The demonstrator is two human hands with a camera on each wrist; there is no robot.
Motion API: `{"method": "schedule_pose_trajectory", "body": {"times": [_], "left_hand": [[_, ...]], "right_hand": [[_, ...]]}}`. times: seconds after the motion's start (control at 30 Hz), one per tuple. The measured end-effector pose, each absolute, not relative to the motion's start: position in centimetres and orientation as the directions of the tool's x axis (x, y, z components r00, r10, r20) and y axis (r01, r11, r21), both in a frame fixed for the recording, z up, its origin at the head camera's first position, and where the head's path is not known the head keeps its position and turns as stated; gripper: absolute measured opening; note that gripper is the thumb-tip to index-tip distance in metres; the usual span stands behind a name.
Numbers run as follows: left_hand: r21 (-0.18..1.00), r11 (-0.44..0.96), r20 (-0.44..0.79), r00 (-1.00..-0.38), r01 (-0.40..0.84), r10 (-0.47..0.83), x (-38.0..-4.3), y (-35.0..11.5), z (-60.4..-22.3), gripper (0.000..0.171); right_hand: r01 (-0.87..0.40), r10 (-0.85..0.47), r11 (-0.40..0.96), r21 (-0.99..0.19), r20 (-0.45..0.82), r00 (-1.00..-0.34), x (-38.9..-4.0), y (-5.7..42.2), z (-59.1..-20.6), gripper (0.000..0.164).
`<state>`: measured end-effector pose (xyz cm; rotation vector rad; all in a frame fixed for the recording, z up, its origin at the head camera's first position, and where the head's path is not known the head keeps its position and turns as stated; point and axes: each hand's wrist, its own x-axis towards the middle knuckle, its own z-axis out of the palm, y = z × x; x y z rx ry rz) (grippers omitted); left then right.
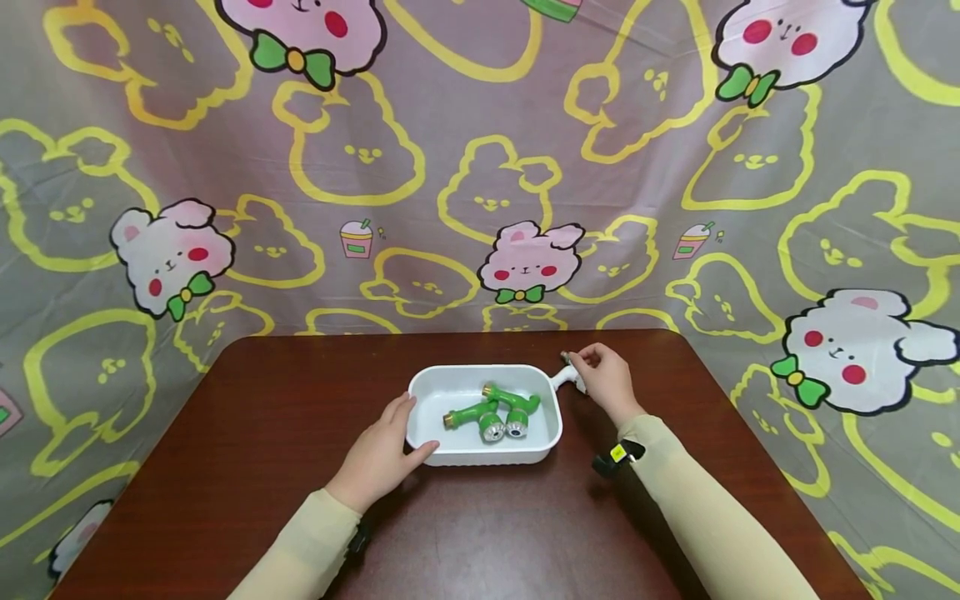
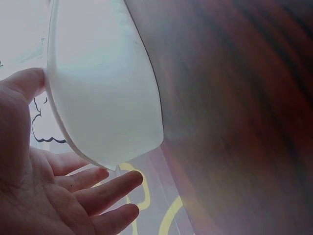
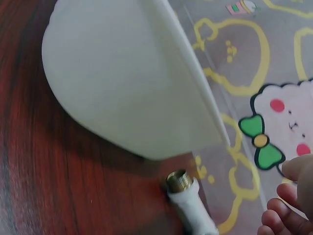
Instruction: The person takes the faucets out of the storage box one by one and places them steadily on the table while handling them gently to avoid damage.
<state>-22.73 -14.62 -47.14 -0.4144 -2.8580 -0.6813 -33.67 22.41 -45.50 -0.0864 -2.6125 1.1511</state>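
Note:
A white oblong basin (image 1: 450, 457) stands on the table, holding two green taps (image 1: 517, 400) with brass threaded ends and silvery round fittings. My left hand (image 1: 378, 454) rests at the basin's left end, thumb by the near rim and fingers spread along the side. The left wrist view shows the thumb (image 2: 32, 82) at the rim and the fingertips near the corner. To the right of the basin lies a white tap (image 3: 191, 210) with a brass threaded end pointing at it. My right hand (image 1: 606, 385) pinches this tap's far end, which is partly hidden by the fingers.
The dark brown wooden table (image 1: 277, 417) ends at the back against a patterned curtain (image 1: 427, 208), which also hangs along both sides. A dark strap with a yellow tag (image 1: 618, 453) is at the right wrist.

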Motion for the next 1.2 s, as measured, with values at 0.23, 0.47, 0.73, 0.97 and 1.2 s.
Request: {"method": "schedule_pose_trajectory", "body": {"times": [0.23,0.47,0.73,0.97,1.2], "left_hand": [[0.413,0.858,0.226,-0.947,0.305,0.227,-22.7,-14.8,-47.1,0.083],[0.415,0.859,0.219,-0.949,0.299,0.225,-22.7,-14.8,-47.0,0.083],[0.415,0.860,0.221,-0.950,0.296,0.221,-22.6,-14.7,-47.0,0.083],[0.416,0.859,0.222,-0.950,0.296,0.220,-22.6,-14.8,-47.2,0.083],[0.423,0.857,0.219,-0.951,0.294,0.218,-22.6,-14.7,-47.1,0.083]], "right_hand": [[-0.149,0.068,0.697,-0.701,0.271,-0.960,-32.9,20.6,-44.8,0.023],[-0.213,-0.033,0.719,-0.661,0.275,-0.961,-31.7,18.5,-43.7,0.019],[-0.299,-0.190,0.760,-0.577,0.242,-0.951,-30.2,16.0,-42.8,0.017],[-0.380,-0.298,0.772,-0.509,0.238,-0.924,-29.5,14.2,-42.8,0.018],[-0.427,-0.365,0.777,-0.461,0.223,-0.904,-29.2,13.0,-43.3,0.018]]}}
